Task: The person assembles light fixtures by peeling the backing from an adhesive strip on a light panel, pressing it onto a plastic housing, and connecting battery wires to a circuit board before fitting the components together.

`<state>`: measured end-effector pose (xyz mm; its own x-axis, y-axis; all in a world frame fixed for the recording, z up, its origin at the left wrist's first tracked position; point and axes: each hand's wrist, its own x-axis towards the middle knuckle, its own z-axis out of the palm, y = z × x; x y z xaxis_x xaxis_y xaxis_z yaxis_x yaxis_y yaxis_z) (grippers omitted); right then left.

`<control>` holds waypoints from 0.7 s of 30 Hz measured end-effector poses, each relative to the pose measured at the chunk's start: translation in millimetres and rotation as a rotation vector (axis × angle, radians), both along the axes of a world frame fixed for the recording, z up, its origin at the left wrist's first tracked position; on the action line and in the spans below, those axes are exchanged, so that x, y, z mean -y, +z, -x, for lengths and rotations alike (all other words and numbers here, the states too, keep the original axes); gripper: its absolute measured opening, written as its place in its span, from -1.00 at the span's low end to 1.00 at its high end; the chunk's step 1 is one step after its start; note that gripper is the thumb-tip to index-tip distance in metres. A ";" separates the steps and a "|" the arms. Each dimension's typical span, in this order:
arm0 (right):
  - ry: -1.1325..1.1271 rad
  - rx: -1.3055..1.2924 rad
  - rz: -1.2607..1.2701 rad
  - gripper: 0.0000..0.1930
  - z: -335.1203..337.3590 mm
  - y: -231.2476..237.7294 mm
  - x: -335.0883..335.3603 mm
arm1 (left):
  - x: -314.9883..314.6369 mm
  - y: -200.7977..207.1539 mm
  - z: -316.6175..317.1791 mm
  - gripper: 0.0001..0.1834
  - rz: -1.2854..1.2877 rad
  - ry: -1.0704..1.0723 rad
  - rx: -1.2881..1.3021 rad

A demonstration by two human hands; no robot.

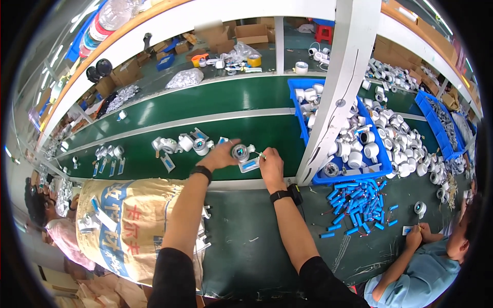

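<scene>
My left hand (220, 156) reaches over the green conveyor belt, its fingers closed on the side of a small white device with a round, dark glassy face (240, 152). Just right of it, my right hand (272, 165) pinches with thumb and finger beside the device's short white arm; what lies in the pinch is too small to name. Under the device, close to both hands, is a white flat plate with a blue cylindrical battery (250, 165). Left of my left hand, several similar white devices (201, 146) with plates stand in a row on the belt.
A blue bin (319, 179) of white devices stands right of a white post (336, 97). Loose blue batteries (357, 205) lie below it. A woven sack (138, 226) is at my left. A co-worker in a blue shirt (421, 274) works at lower right; another person sits far left.
</scene>
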<state>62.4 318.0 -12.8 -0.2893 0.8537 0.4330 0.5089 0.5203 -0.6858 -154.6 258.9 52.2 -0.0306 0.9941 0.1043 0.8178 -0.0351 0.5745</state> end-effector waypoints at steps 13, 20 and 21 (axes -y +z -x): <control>0.022 -0.028 0.033 -0.86 5.1 -1.8 4.8 | 35.6 -17.0 49.8 -0.49 0.022 0.580 -0.325; 0.059 -0.037 0.043 -0.84 8.0 2.1 10.3 | 26.2 -1.2 71.6 -0.51 0.064 0.382 -0.482; 0.056 -0.035 0.046 -0.84 7.4 0.8 8.5 | 25.6 2.5 74.1 -0.54 0.072 0.288 -0.535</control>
<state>55.0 309.5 -12.0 -0.3227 0.8559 0.4041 0.4549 0.5147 -0.7268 -228.7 233.3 54.8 -0.2611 0.9587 0.1128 0.9644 0.2540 0.0742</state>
